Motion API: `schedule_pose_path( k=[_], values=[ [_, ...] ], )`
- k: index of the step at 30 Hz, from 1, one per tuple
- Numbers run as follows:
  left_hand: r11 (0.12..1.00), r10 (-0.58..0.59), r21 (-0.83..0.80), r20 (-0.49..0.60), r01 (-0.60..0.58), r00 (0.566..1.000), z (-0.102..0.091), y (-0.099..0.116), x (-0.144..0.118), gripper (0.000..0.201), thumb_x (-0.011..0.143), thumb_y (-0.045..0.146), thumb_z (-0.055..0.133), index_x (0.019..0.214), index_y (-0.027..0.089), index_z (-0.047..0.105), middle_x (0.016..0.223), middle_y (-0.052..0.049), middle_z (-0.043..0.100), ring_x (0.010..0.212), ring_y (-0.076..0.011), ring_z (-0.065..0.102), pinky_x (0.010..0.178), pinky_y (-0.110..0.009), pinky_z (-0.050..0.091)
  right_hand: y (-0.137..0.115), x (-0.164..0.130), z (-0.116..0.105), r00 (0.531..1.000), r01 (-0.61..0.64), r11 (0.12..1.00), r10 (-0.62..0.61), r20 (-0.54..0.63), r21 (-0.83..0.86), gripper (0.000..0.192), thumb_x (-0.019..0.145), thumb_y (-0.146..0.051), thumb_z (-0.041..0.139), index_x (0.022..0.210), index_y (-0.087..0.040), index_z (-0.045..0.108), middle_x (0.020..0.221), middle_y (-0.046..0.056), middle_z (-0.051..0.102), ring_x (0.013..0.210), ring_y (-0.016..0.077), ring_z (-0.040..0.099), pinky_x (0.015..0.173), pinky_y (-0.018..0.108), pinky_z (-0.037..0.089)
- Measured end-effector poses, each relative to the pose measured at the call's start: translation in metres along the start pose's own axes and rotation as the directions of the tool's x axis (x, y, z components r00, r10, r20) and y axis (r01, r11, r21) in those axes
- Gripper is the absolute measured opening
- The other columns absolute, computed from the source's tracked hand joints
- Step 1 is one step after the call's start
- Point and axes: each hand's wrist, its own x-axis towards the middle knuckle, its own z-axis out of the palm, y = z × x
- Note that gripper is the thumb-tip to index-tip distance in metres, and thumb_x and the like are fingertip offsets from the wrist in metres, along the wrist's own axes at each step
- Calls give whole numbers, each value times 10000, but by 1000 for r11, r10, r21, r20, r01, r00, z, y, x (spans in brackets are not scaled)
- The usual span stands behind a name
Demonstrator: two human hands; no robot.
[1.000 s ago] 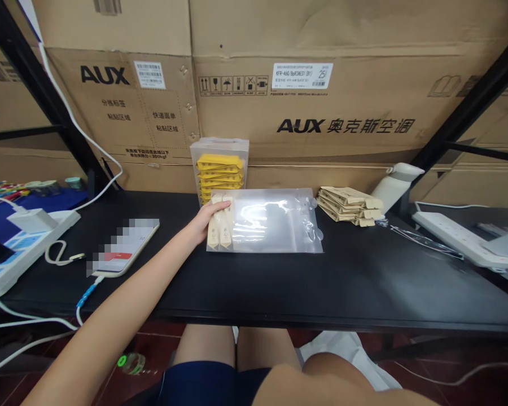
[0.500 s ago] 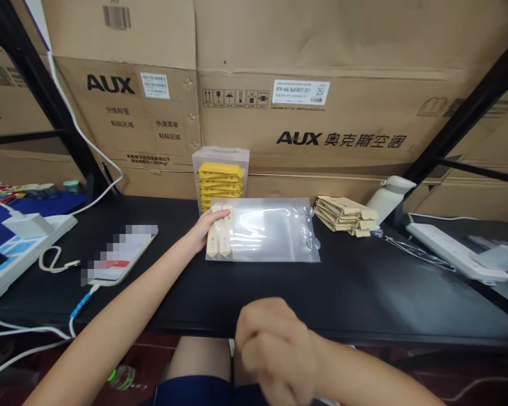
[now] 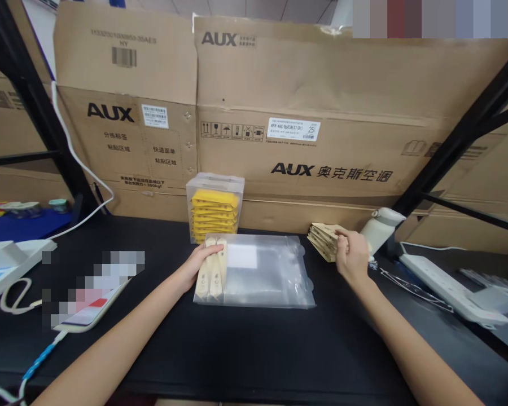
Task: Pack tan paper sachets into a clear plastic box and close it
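Observation:
A clear plastic zip bag (image 3: 266, 276) lies flat on the black table (image 3: 237, 349). Two beige sachets (image 3: 210, 275) lie inside it at its left end. My left hand (image 3: 198, 264) rests on that left end, fingers over the sachets. My right hand (image 3: 352, 256) has reached to the stack of beige sachets (image 3: 324, 241) at the back right and its fingers close around them. A clear box of yellow sachets (image 3: 214, 210) stands just behind the bag.
Large AUX cardboard boxes (image 3: 279, 113) wall off the back. A phone on a cable (image 3: 88, 293) lies at the left, a white power strip (image 3: 452, 290) and a white bottle (image 3: 379, 228) at the right. Black rack struts (image 3: 461, 135) slant on both sides.
My right hand rose from my lap and reached across to the beige sachet stack. The view tilted upward. My left hand stayed on the bag.

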Motion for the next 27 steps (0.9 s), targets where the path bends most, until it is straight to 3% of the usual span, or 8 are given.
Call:
schedule_pose_path(
  k=[6, 13, 17, 21, 24, 27],
  values=[
    [997, -80, 24, -17, 80, 997, 3, 1, 0, 307, 803, 276, 705, 1052, 104, 652, 766, -100, 752, 637, -218, 717, 637, -304, 574, 40, -19, 8, 990, -78, 980, 98, 102, -186, 456, 875, -540, 485, 1045, -147, 641, 1192, 234, 625, 1124, 368, 563, 961, 551, 406],
    [993, -111, 41, -41, 113, 993, 3, -1, 3, 326, 820, 274, 700, 1090, 99, 646, 788, -105, 754, 658, -213, 719, 647, -297, 579, 69, -31, 10, 973, -65, 964, 119, 200, -259, 346, 870, -487, 521, 1004, -197, 656, 1230, 187, 632, 1193, 365, 560, 1016, 644, 324],
    [993, -108, 42, -46, 110, 993, 3, -1, 3, 322, 818, 272, 703, 1089, 107, 651, 814, -102, 757, 680, -214, 723, 660, -298, 583, 63, -27, 9, 981, -34, 977, 72, 178, -209, 315, 853, -471, 546, 950, -195, 662, 1186, 180, 661, 1122, 357, 608, 998, 631, 352],
    [993, -113, 37, -61, 116, 992, 5, 1, 3, 299, 823, 260, 694, 1076, 105, 657, 831, -108, 760, 688, -216, 725, 665, -299, 584, 35, -20, 5, 996, -59, 998, 61, 71, -22, 294, 832, -459, 605, 937, -189, 659, 1166, 164, 663, 1074, 302, 622, 918, 474, 467],
    [993, -113, 27, -75, 116, 991, 5, 2, 2, 304, 809, 254, 706, 1071, 105, 666, 800, -101, 757, 670, -212, 721, 660, -293, 581, 15, -17, 0, 962, -262, 957, 269, -46, 121, 323, 856, -496, 563, 880, -185, 647, 904, 89, 677, 768, 221, 614, 711, 374, 481],
    [994, -107, 12, -92, 108, 990, 4, 3, 2, 309, 793, 261, 722, 1059, 110, 673, 763, -87, 751, 649, -209, 715, 654, -289, 576, 4, -15, -4, 915, -389, 902, 402, -34, 186, 449, 885, -569, 487, 607, -219, 520, 542, -12, 467, 498, 154, 422, 507, 312, 363]
  ],
)
